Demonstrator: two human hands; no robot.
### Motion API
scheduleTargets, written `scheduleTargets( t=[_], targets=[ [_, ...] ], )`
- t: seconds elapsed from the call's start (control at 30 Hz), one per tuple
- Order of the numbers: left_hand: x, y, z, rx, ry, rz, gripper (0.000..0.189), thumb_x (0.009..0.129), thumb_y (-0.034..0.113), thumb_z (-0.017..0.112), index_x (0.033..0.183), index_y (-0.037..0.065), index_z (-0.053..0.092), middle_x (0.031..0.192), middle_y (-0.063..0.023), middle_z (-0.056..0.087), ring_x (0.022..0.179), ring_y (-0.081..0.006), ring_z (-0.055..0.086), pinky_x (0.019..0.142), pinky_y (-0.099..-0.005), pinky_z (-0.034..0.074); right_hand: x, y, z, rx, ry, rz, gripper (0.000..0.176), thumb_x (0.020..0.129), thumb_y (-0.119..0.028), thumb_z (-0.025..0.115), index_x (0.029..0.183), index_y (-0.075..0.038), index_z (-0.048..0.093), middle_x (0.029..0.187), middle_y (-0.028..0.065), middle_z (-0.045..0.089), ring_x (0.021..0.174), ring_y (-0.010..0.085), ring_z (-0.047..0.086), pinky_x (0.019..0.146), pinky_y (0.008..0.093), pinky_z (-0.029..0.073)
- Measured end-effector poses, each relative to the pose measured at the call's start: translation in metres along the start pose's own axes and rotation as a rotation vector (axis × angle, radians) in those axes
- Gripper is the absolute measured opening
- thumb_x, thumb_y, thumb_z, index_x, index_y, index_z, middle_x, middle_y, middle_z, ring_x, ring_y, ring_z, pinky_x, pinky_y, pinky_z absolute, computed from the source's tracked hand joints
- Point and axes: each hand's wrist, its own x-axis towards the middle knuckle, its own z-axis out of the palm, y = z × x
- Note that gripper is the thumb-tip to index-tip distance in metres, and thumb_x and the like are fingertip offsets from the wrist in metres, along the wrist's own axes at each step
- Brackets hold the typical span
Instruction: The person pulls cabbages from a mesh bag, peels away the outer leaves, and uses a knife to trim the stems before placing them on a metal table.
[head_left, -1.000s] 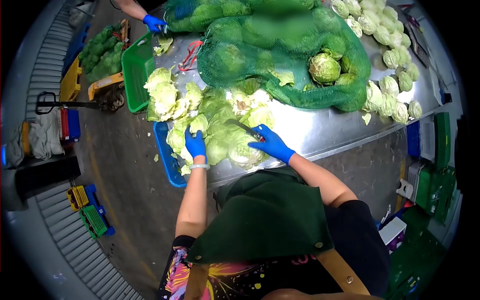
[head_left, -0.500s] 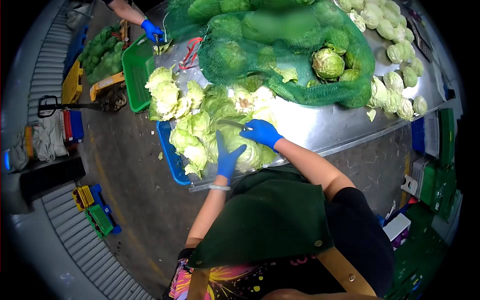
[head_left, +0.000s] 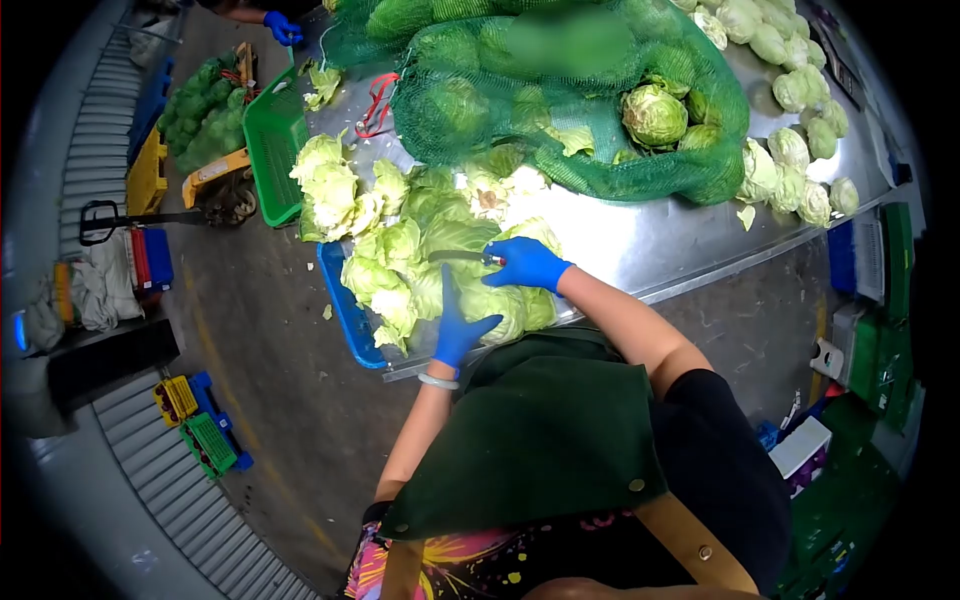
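Note:
My right hand (head_left: 528, 266), in a blue glove, is closed round the handle of a knife (head_left: 456, 256). The curved blade points left over loose cabbage leaves. To the left and nearer my body, my left hand (head_left: 463, 328), also gloved in blue, has its thumb and fingers spread against the side of a pale green cabbage (head_left: 508, 308). That cabbage lies by the table's near edge, below my right hand. Trimmed outer leaves (head_left: 375, 280) are heaped left of my hands, partly over a blue crate (head_left: 343, 305).
A green mesh bag (head_left: 460, 110) of cabbages lies across the metal table (head_left: 610, 240). Trimmed cabbages (head_left: 790, 150) line its right side. A green crate (head_left: 272, 150) stands at the left edge, near another person's gloved hand (head_left: 283, 28). Behind is a pallet jack (head_left: 150, 218).
The other person's hand has drawn up and away from the leaves at the table's far left corner. My left hand has shifted slightly down, and the knife blade has moved slightly lower.

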Motion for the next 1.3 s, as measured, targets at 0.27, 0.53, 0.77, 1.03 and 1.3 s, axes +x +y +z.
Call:
scheduleTargets(
  t=[0.27, 0.53, 0.77, 1.03, 1.3],
  targets=[
    [-0.007, -0.017, -0.004, -0.05, 0.001, -0.117, 0.126, 0.067, 0.018, 0.089, 0.156, 0.004, 0.0, 0.154, -0.0202, 0.025, 0.137, -0.0274, 0.034, 0.112, -0.04, 0.034, -0.004, 0.003, -0.001, -0.095, -0.085, -0.195, 0.053, 0.078, -0.051, 0.07, 0.112, -0.011, 0.065, 0.091, 0.014, 0.068, 0.086, 0.0336, 0.067, 0.078, 0.0419, 0.052],
    [-0.006, 0.002, 0.0, -0.053, 0.061, -0.032, 0.117, 0.07, 0.01, 0.085, 0.156, 0.003, 0.006, 0.155, -0.0165, 0.029, 0.136, -0.0276, 0.04, 0.112, -0.04, 0.035, 0.013, 0.046, 0.041, -0.041, 0.182, -0.135, 0.04, 0.081, -0.034, 0.07, 0.112, -0.01, 0.066, 0.09, 0.0145, 0.07, 0.079, 0.0336, 0.067, 0.072, 0.0414, 0.054],
    [-0.031, 0.009, -0.028, -0.623, 0.168, -0.47, 0.076, 0.083, 0.025, 0.069, 0.148, 0.006, 0.036, 0.145, -0.0145, 0.045, 0.134, -0.0291, 0.042, 0.112, -0.0434, 0.035, 0.009, 0.107, 0.033, -0.224, 0.478, -0.148, 0.029, 0.085, -0.024, 0.065, 0.11, -0.01, 0.066, 0.095, 0.0137, 0.069, 0.082, 0.0328, 0.067, 0.073, 0.0421, 0.054],
    [-0.005, 0.084, 0.002, -1.61, 0.141, -0.462, 0.072, 0.093, 0.051, 0.051, 0.151, 0.013, 0.03, 0.151, -0.0146, 0.036, 0.134, -0.0344, 0.041, 0.108, -0.056, 0.039, -0.026, -0.013, -0.049, -0.13, 0.559, -0.073, 0.046, 0.085, -0.041, 0.07, 0.122, -0.015, 0.061, 0.11, 0.0133, 0.064, 0.094, 0.0338, 0.065, 0.079, 0.0412, 0.054],
    [0.002, 0.069, 0.024, -0.429, 0.465, -0.47, 0.079, 0.088, 0.035, 0.07, 0.148, 0.005, 0.029, 0.147, -0.0213, 0.036, 0.136, -0.0355, 0.038, 0.111, -0.0432, 0.034, -0.032, 0.008, -0.007, 0.071, 0.24, 0.226, 0.066, 0.078, -0.056, 0.073, 0.12, -0.007, 0.056, 0.099, 0.0151, 0.062, 0.09, 0.0313, 0.063, 0.08, 0.0408, 0.05]
  ],
)
